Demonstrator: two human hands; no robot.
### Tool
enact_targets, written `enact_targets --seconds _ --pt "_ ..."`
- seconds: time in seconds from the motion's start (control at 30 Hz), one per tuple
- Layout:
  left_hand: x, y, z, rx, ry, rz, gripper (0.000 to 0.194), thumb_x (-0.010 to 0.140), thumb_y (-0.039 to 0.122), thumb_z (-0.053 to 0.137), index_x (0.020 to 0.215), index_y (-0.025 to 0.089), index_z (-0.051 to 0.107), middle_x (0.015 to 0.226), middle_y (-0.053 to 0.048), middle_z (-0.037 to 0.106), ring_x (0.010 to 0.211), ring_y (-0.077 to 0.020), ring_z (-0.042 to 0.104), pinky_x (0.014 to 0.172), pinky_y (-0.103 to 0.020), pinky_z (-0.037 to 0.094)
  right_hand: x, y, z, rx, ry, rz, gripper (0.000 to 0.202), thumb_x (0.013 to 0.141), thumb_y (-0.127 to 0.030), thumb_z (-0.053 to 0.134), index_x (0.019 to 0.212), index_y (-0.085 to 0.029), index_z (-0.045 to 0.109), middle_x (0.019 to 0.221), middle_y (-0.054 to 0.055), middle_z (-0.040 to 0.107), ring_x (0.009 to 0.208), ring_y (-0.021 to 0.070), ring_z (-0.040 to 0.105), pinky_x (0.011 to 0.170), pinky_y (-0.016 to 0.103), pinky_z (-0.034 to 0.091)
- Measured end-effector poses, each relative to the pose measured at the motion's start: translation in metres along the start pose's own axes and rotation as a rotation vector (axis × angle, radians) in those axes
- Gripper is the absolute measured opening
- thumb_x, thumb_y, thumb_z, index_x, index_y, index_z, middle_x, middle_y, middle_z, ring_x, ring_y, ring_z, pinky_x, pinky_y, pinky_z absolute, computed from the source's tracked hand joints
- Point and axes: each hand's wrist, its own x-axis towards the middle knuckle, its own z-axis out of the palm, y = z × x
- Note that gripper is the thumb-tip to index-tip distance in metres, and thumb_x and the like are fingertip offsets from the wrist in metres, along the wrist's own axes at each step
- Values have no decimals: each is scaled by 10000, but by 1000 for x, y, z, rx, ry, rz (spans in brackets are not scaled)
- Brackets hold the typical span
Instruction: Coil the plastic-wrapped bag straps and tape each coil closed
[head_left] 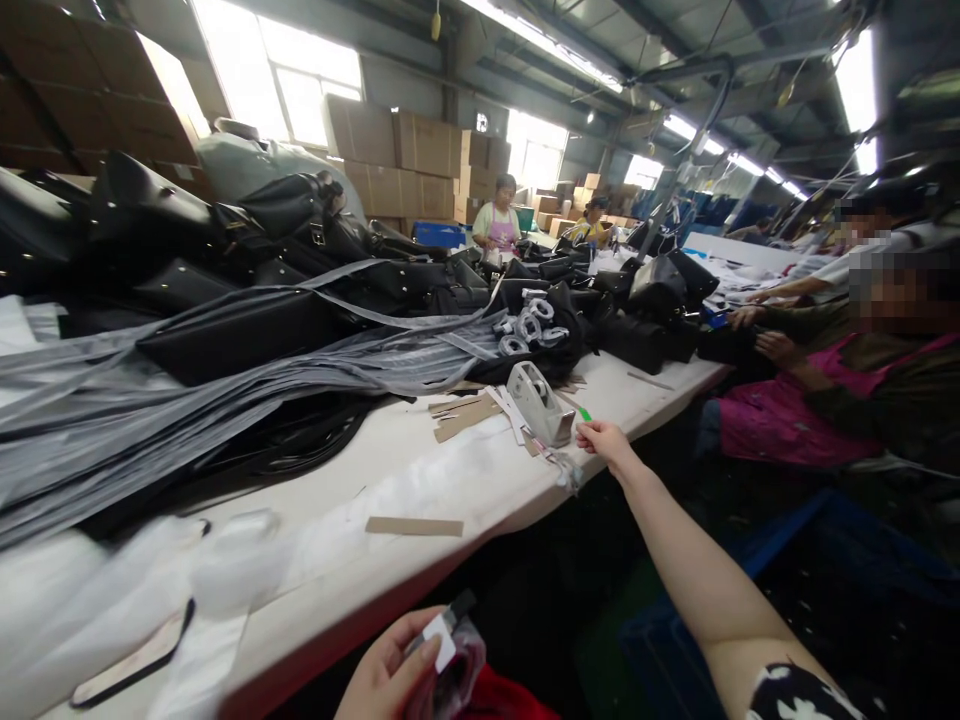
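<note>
My left hand (394, 665) is closed on a plastic-wrapped strap (461, 665), a dark coiled bundle with a white tag (441, 640) under my thumb. It is held in front of the table's edge, low in the view. Farther out, my right hand (604, 442) pinches at the front of a grey tape dispenser (541, 405). A small green strip (584, 413) sticks up at its fingertips. Crumpled clear scraps (564, 468) hang over the table edge beside the dispenser.
Cardboard strips (465, 415) and one separate strip (414, 526) lie on the white table (352, 480). Long plastic-wrapped straps (300, 350), coiled wrapped straps (531, 325) and black bags (247, 325) are heaped behind. A co-worker in a pink apron (802, 410) sits at right, near a blue crate (817, 540).
</note>
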Motion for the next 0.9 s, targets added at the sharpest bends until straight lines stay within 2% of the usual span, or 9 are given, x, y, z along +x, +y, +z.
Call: enact_targets --seconds 0.13,0.23,0.3,0.43,0.5,0.57,0.63,0.7,0.9 --pt "-9 11 3 67 -13 63 485 627 385 837 1011 136 675 960 -116 721 891 -259 674 776 -311 514 -9 0 3 -89 -3 77 170 645 -270 721 589 -149 616 500 39 623 461 131 584 476 223 444" --pt "-15 17 1 110 52 176 487 643 385 824 1025 127 664 940 -113 724 863 -235 671 771 -300 519 -38 -8 19 -124 -70 89 164 661 -270 716 619 -137 631 533 49 636 481 134 590 504 235 464" --pt "-16 19 -2 131 84 230 494 650 390 817 1029 118 655 954 -127 723 861 -235 670 782 -317 525 -76 -18 40 -91 -184 59 209 682 -332 724 710 -135 658 606 53 665 530 138 607 537 241 488" --pt "-14 18 -6 110 99 286 534 686 419 786 1078 104 607 972 -156 713 858 -249 671 755 -350 543 -183 -46 90 174 -558 -18 345 686 -473 748 759 -148 660 628 32 659 557 136 600 563 261 520" --pt "-14 18 -8 120 135 311 541 687 426 780 1083 104 601 941 -138 711 791 -219 667 694 -310 542 -232 -59 110 270 -710 9 340 688 -477 757 735 -157 650 600 15 640 536 124 579 540 254 509" --pt "-17 19 -9 160 185 340 523 684 422 778 1067 107 612 881 -102 706 716 -179 645 641 -265 523 -266 -66 124 317 -820 55 324 697 -462 760 719 -162 639 589 4 631 515 113 559 517 243 492" --pt "-20 21 -11 194 215 365 496 690 419 769 1046 109 620 824 -73 696 677 -157 624 617 -243 507 -283 -67 134 338 -897 105 324 700 -456 760 705 -160 628 587 -1 627 505 105 549 511 237 481" --pt "-23 23 -14 202 213 376 481 703 417 756 1044 107 619 818 -69 694 687 -157 622 628 -243 505 -288 -63 139 336 -932 151 339 695 -462 763 690 -156 619 579 -4 621 493 99 540 506 234 473" --pt "-24 23 -19 188 204 391 471 713 408 746 1056 110 621 858 -86 699 694 -164 626 628 -245 500 -288 -58 148 293 -902 218 397 657 -500 778 645 -155 581 539 -17 602 441 82 510 461 212 438"
